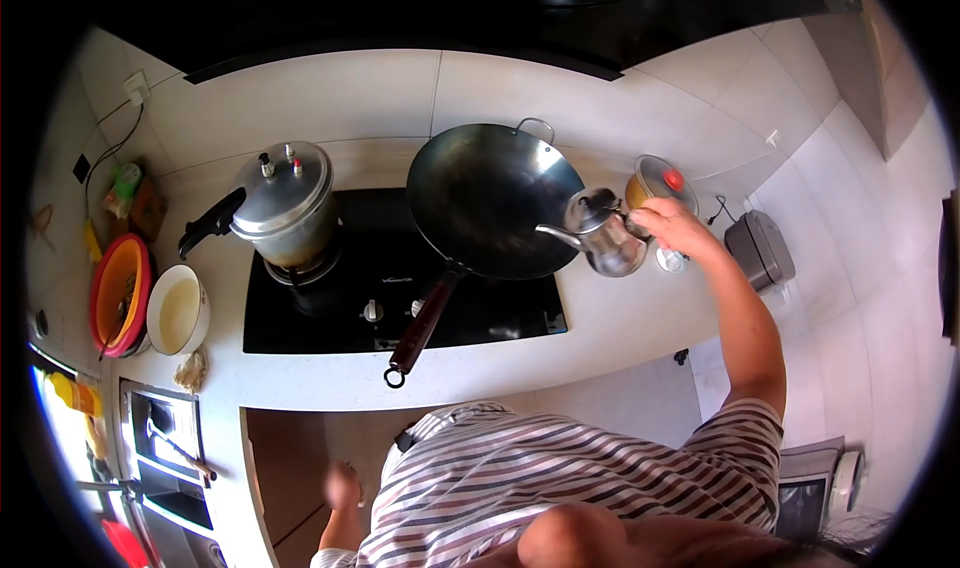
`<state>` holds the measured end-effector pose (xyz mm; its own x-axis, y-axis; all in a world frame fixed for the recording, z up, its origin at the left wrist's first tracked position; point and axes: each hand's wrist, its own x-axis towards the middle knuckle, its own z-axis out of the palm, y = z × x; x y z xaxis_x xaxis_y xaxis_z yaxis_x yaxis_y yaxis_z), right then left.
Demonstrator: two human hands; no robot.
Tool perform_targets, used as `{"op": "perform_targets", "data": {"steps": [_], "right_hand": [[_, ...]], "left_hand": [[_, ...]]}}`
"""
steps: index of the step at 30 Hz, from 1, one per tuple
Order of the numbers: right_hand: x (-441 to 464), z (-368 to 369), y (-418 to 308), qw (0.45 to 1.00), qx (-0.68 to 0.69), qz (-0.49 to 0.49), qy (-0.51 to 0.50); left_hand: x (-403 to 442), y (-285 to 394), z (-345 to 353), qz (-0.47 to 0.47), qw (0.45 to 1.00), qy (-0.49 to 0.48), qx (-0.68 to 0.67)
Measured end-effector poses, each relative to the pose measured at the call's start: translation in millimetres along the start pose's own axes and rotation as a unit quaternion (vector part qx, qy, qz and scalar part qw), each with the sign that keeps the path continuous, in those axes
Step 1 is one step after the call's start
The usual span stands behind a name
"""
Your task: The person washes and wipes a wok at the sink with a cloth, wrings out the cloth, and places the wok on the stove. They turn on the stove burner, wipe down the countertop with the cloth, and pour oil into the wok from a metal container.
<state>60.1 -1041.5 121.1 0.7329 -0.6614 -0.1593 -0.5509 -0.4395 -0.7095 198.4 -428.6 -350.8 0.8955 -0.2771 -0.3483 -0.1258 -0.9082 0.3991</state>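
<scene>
My right hand (672,224) grips the handle of a small shiny metal oil pot (612,243) with a thin spout and dark lid knob. The pot is raised beside the right rim of a large dark wok (490,203), its spout pointing left over the wok. The wok sits on the black gas hob (510,313), its dark wooden handle (425,323) reaching toward me. Low beside my body, my left hand (343,486) is smeared by motion, and its fingers cannot be made out. Nothing near it is visibly touched.
A pressure cooker (285,193) stands on the left burner. Further left are a white bowl (180,310), nested red and orange basins (122,293) and the sink (165,428). A lidded pot with a red knob (662,180) and a grey box (760,251) are at right. The range hood (400,28) hangs above.
</scene>
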Motion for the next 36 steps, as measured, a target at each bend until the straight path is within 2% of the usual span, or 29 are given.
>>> {"op": "perform_targets", "data": {"steps": [1, 2, 3, 5, 6, 8, 10, 11, 14, 18, 20, 23, 24, 26, 27, 28, 29, 32, 34, 36], "right_hand": [[6.2, 9.3, -6.7, 0.999, -0.024, -0.022, -0.014], [12.3, 18.7, -15.5, 0.986, -0.154, -0.061, -0.024], [14.7, 28.4, -32.6, 0.978, -0.177, -0.093, -0.06], [38.8, 46.7, -32.2, 0.985, -0.141, -0.069, -0.07], [47.5, 56.2, -38.2, 0.991, -0.103, -0.043, -0.079], [51.4, 72.6, -69.0, 0.986, -0.124, -0.077, -0.081], [59.4, 82.7, -86.3, 0.98, -0.144, -0.109, -0.081], [67.4, 85.9, -87.6, 0.981, -0.106, -0.14, -0.081], [97.0, 90.0, -76.5, 0.985, -0.027, -0.15, -0.08], [106.3, 86.7, -74.0, 0.991, -0.055, -0.109, 0.046], [109.4, 72.7, -58.6, 0.993, -0.062, -0.047, 0.086], [108.6, 48.6, -24.4, 0.99, -0.061, 0.024, 0.123], [105.0, 39.8, -10.8, 0.99, -0.043, 0.04, 0.13], [94.3, 17.0, 18.5, 0.989, -0.029, 0.081, 0.122], [85.9, 10.9, 26.7, 0.987, -0.014, 0.117, 0.113], [76.6, 6.5, 32.6, 0.985, -0.014, 0.125, 0.114], [62.0, 2.3, 29.0, 0.983, -0.038, 0.136, 0.116], [21.1, -5.9, 14.8, 0.98, -0.057, 0.16, 0.1], [3.7, -7.0, 11.1, 0.987, -0.066, 0.133, 0.063], [-6.2, -1.6, 3.5, 0.985, -0.083, 0.144, 0.056]], "left_hand": [[-5.0, -3.6, 0.3, 0.065, 0.997, 0.043, 0.003], [-13.2, 11.9, -17.4, 0.064, 0.997, 0.045, 0.001], [-23.6, 38.6, -46.9, -0.031, 0.996, -0.007, -0.08], [-30.1, 51.0, -62.5, -0.126, 0.977, -0.058, -0.163], [-31.6, 47.8, -61.1, -0.152, 0.977, -0.057, -0.139], [-33.8, 36.8, -53.5, -0.179, 0.975, -0.054, -0.117], [-35.2, 14.1, -31.5, -0.154, 0.982, -0.028, -0.104], [-32.6, -14.1, -4.0, -0.111, 0.991, 0.0, -0.077], [-31.9, -27.6, 19.6, -0.146, 0.985, -0.011, -0.087], [-38.1, -1.6, 11.2, -0.181, 0.978, -0.032, -0.101], [-31.4, -6.8, 29.5, -0.25, 0.944, -0.072, -0.202], [-19.1, -19.9, 53.0, -0.205, 0.964, -0.047, -0.162], [-17.8, -12.0, 41.6, -0.203, 0.965, -0.051, -0.158], [-19.9, 39.1, -18.3, -0.156, 0.975, -0.102, -0.119], [-13.5, 34.9, -14.2, -0.099, 0.99, -0.079, -0.068], [-9.4, 30.3, -11.7, -0.097, 0.99, -0.084, -0.063], [-6.4, 55.0, -37.6, -0.128, 0.981, -0.112, -0.091], [8.5, 29.4, -14.2, -0.12, 0.984, -0.087, -0.101], [12.9, 23.5, -9.3, -0.118, 0.987, -0.088, -0.069], [16.5, 20.2, -7.4, -0.114, 0.989, -0.086, -0.039]]}}
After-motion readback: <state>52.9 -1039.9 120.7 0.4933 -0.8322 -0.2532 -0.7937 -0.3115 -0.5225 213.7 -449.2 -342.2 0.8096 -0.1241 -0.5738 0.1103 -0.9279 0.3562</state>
